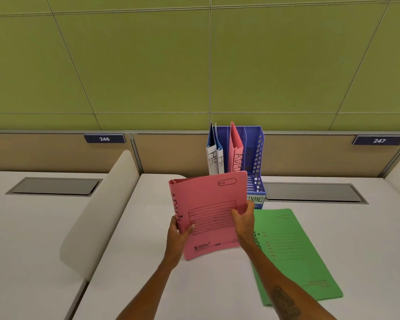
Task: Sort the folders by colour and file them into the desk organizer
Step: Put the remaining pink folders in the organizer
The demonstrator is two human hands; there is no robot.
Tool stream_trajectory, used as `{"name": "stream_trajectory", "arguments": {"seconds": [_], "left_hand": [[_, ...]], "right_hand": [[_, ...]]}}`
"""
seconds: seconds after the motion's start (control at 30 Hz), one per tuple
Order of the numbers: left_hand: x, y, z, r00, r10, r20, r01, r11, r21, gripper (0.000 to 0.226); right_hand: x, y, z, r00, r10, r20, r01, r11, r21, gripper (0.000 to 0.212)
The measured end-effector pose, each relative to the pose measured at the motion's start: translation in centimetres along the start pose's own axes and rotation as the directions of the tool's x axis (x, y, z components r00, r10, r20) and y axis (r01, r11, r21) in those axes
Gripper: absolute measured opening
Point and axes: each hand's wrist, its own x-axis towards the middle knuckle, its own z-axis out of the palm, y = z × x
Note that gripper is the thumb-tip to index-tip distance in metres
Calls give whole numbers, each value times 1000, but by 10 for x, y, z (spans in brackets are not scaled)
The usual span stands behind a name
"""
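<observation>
I hold a pink folder [208, 211] marked ADMIN upright above the desk, just in front of the blue desk organizer [256, 162]. My left hand [178, 234] grips its spine edge; my right hand [244, 219] grips its right edge. Inside the organizer stand two blue folders [214, 153] labelled HR in the left slots and another pink folder [236, 146] marked ADMIN in the middle. The right slot carries a FINANCE label [255, 199]. A green folder [293, 252] lies flat on the desk to the right, partly under my right forearm.
The white desk [136, 239] has a curved white divider [102, 211] on its left and another at the far right. Grey cable flaps [314, 192] are set into the desk behind. A beige partition and a green wall rise behind the organizer.
</observation>
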Motion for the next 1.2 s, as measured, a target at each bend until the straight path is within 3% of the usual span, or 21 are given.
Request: {"name": "stream_trajectory", "arguments": {"seconds": [0.37, 0.53, 0.87, 1.03, 1.2], "left_hand": [[4, -11, -6, 980, -93, 177, 77, 992, 96, 54], [4, -7, -3, 979, -81, 189, 63, 993, 97, 49], [11, 30, 42, 958, 43, 282, -78, 990, 115, 45], [13, 47, 85, 948, 117, 295, -158, 980, 122, 56], [12, 56, 135, 959, 179, 220, -210, 969, 128, 56]], "right_hand": [[0, 11, -10, 999, 27, -27, -28, 998, -51, 41], [3, 5, -12, 999, 28, -37, -28, 999, -17, 45], [33, -32, -35, 992, -56, -109, 57, 998, 8, 69], [47, -44, -55, 968, -30, -248, -6, 990, -143, 90], [33, -44, -63, 969, -204, -142, 167, 957, -238, 77]]}}
